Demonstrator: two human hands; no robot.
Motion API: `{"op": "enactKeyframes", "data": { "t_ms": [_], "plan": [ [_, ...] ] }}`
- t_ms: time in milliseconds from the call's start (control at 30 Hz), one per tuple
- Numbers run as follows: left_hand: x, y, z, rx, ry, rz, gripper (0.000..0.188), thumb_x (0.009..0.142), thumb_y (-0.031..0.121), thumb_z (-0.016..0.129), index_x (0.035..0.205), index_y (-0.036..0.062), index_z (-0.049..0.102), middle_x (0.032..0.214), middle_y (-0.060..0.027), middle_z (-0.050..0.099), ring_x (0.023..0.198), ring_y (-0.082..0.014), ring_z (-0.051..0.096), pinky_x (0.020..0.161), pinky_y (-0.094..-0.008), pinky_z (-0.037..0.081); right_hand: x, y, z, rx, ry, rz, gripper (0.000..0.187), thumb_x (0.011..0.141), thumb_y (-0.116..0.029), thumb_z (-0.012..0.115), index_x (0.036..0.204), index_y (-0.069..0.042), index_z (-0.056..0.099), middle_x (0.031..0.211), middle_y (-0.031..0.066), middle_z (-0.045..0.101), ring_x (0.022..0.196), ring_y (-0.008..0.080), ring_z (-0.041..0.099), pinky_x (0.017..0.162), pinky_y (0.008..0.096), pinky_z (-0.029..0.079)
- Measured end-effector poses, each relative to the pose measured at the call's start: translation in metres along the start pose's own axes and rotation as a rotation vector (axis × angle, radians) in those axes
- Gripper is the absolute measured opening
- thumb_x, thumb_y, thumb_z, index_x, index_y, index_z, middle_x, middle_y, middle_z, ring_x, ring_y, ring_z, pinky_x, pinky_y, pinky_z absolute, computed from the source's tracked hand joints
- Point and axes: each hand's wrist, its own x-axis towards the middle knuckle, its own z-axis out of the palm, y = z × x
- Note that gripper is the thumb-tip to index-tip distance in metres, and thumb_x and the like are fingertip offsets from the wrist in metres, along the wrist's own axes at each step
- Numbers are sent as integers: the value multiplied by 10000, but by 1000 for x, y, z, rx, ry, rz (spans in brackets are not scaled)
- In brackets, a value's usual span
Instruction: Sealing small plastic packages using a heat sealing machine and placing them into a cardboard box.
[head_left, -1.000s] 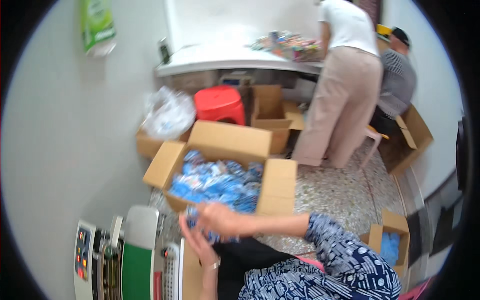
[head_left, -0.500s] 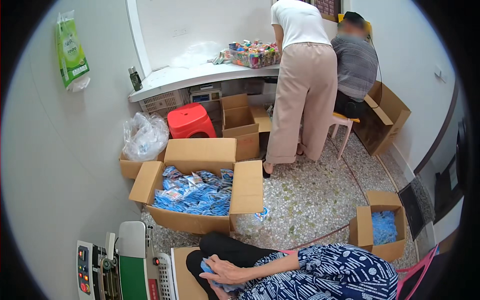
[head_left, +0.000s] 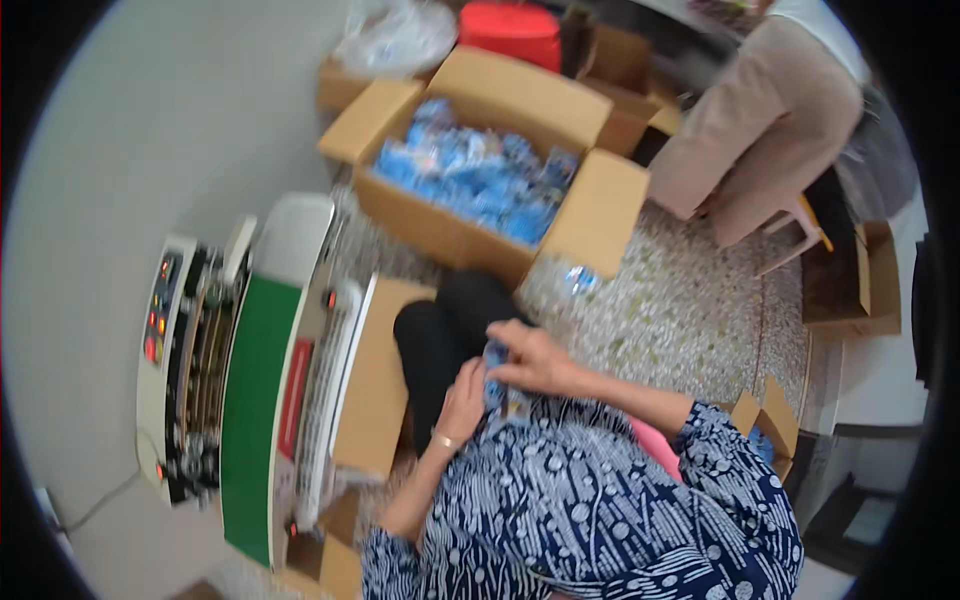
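Above my lap, a small bundle of blue plastic packets (head_left: pixel 494 385) sits between my two hands. My left hand (head_left: pixel 460 410) is closed against its left side. My right hand (head_left: pixel 540 362) grips the upper part from the right, thumb and fingers bent round it. Motion blur hides the fingertips and the print on the packets. Beyond my knees stands an open cardboard box (head_left: pixel 440 236) heaped with more blue packets (head_left: pixel 470 185).
On the left is a machine with a green belt (head_left: pixel 262 400) and a lit control panel (head_left: pixel 158 310). A cardboard box (head_left: pixel 375 390) stands between it and my legs. One loose packet (head_left: pixel 580 279) lies on the speckled floor. Another person (head_left: pixel 760 120) stands at the far right, near a stool (head_left: pixel 800 230).
The view has tilted down and turned, bringing my lap and the machine further into the picture. My left hand, mostly hidden before, now shows beside the packets; both hands still hold them.
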Motion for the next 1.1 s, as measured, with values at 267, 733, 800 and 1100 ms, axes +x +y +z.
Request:
{"op": "enactKeyframes", "data": {
  "t_ms": [267, 733, 800, 1100],
  "plan": [
    [-12, -5, -31, -807, 335, -519, 347, 965, 259, 378, 1148, -16, 481, 1092, -124, 565, 963, -193, 566, 835, -312, 451, 14, -3, 14, 56, -16, 72, 441, 798, -145, 645, 1133, 59, 442, 1026, 167, 500, 678, 209, 584, 578, 298, 475],
    [-51, 54, -63, 23, 260, -108, 468, 665, 283, 762, 970, -23, 583, 1132, -146, 530, 1057, -333, 479, 909, -405, 373, -1, 32, -19, 167, -59, 285, 231, 879, -152, 552, 1023, 27, 578, 1113, 79, 524, 831, 103, 562, 648, 218, 482],
    [-35, 60, -56, 109, 264, -45, 446, 654, 287, 762, 926, -19, 585, 1071, -131, 546, 1024, -314, 477, 872, -400, 370, -2, 32, -18, 198, -23, 295, 232, 877, -150, 553, 1024, 28, 576, 1122, 82, 522, 829, 99, 557, 646, 217, 480],
    [-6, 71, -65, 103, 268, -91, 115, 707, 28, 615, 822, 18, 617, 979, -85, 563, 938, -257, 507, 798, -356, 404, 19, -8, -30, -49, -119, -186, 313, 756, -215, 678, 984, -17, 597, 1092, 121, 537, 989, 269, 514, 812, 350, 434]
  ]
}}
